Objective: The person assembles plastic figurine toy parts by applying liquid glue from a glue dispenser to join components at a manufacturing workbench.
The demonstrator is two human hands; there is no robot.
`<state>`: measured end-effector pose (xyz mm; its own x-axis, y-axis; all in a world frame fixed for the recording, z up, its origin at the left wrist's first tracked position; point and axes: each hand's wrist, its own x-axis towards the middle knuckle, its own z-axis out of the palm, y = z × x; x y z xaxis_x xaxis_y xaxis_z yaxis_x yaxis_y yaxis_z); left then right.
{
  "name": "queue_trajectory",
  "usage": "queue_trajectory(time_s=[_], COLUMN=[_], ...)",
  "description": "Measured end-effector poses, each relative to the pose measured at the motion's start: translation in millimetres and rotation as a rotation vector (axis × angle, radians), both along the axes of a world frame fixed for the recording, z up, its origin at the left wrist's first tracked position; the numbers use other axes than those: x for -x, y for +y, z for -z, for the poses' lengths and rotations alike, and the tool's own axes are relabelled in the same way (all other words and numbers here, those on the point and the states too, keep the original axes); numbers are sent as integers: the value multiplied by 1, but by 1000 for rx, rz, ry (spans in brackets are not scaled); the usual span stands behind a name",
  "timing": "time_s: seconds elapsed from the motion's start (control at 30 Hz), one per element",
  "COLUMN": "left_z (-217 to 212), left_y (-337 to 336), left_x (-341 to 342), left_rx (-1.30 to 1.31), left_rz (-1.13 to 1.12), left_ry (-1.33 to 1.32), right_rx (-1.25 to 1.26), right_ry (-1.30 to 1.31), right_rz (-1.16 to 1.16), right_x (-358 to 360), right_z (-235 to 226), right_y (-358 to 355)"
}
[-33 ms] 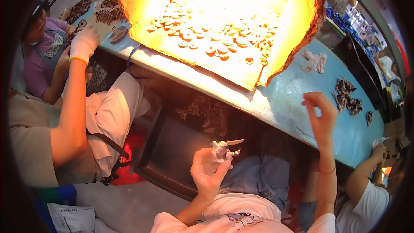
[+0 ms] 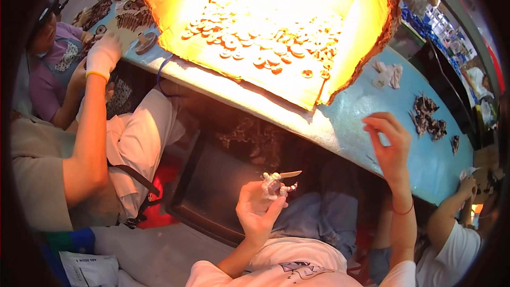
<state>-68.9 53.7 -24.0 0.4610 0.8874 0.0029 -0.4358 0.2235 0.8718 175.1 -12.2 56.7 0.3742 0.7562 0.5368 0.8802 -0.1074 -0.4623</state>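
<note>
My left hand [image 2: 257,212] is raised above my lap, thumb and fingers closed around a small figurine [image 2: 273,186]. The figurine is pale and greyish, with striped limbs and a thin tan blade-like piece sticking out to the right. My right hand [image 2: 390,146] hovers by the near edge of the blue table [image 2: 356,122], apart from the figurine. Its thumb and index finger curve together in a pinch; anything between the tips is too small to make out.
A brightly lit cardboard box [image 2: 366,69] on the table holds many small round pieces [image 2: 276,50]. Dark parts [image 2: 427,119] and a crumpled white cloth [image 2: 390,74] lie to its right. A black tray [image 2: 207,180] sits below the table edge. A co-worker's gloved hand [image 2: 103,56] is at left.
My right hand has shifted slightly left, its fingers still pinched. My left hand and the figurine stay nearly in place.
</note>
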Motion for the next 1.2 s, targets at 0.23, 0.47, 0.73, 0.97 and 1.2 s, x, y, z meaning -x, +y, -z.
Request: queue_trajectory(time_s=[0.23, 0.47, 0.73, 0.97, 1.2], left_z=[-5, 2, 3, 2, 0], left_y=[-1, -8, -5, -6, -9], left_x=[8, 24, 25, 25, 26], left_rx=[-22, 4, 25, 38, -7], left_rz=[-26, -29, -8, -9, 9], left_ry=[-39, -66, -112, -92, -61], right_rx=[77, 58, 294, 259, 195], right_ry=[-307, -413, -147, -253, -335], right_rz=[-284, 89, 137, 88, 12], right_x=[22, -20, -4, -7, -12], right_z=[-20, -24, -19, -10, 1], right_y=[125, 210, 205, 213, 215])
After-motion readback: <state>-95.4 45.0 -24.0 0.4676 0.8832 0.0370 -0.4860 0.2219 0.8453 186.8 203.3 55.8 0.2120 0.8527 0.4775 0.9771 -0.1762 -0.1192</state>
